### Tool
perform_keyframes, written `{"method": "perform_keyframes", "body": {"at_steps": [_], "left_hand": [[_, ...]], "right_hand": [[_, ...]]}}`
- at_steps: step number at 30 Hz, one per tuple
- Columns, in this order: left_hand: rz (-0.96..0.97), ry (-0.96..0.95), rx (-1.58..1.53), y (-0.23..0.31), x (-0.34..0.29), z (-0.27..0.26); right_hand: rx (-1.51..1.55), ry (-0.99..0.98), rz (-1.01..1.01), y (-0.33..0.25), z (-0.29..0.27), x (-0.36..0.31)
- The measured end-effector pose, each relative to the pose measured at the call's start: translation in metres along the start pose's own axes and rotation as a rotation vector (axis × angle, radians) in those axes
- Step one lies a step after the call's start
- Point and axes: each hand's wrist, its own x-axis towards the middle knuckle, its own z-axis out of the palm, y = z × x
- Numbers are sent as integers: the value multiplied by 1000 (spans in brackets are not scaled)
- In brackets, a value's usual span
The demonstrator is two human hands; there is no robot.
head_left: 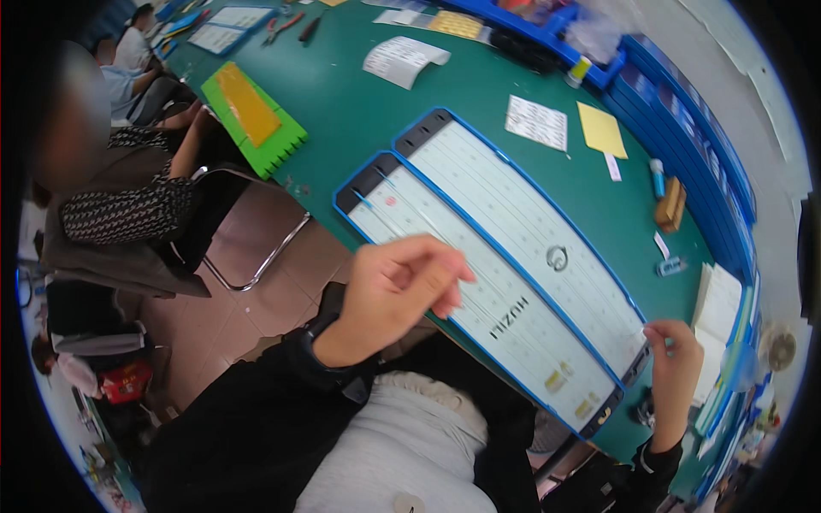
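A long, open two-panel case (492,274) with blue edges, white ruled panels and dark end strips lies slantwise on the green table in front of me. It looks like a fishing rig box. Over its near panel, towards the left end, hovers my left hand (389,295), its fingers curled and the thumb pressed to them. My right hand (676,350) pinches thumb and forefinger together at the right end of the far panel. Whatever either hand holds is too fine to see. Small yellowish pieces (558,376) sit at the near panel's right end.
Beyond the case lie printed sheets (536,122), a yellow note (601,131), a wooden block (671,205) and a small bottle (657,177). Blue trays (684,120) line the far right edge. A co-worker (128,188) sits at left beside a green board (254,120).
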Motion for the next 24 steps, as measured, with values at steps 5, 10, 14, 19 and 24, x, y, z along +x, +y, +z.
{"method": "perform_keyframes", "body": {"at_steps": [5, 10, 14, 19, 24], "left_hand": [[-181, -103, 90, 0, -1, 5], [23, -151, 288, -6, 3, 9], [-47, -244, 235, -4, 4, 12], [119, -302, 318, -3, 2, -4], [524, 441, 900, -18, 26, -51]], "right_hand": [[109, 266, -329, -97, 8, 9], [649, -162, -315, -166, 13, 25], [761, -260, -220, -158, 26, 34], [740, -216, -255, -154, 19, 43], [805, -227, -130, -161, 31, 73]]}}
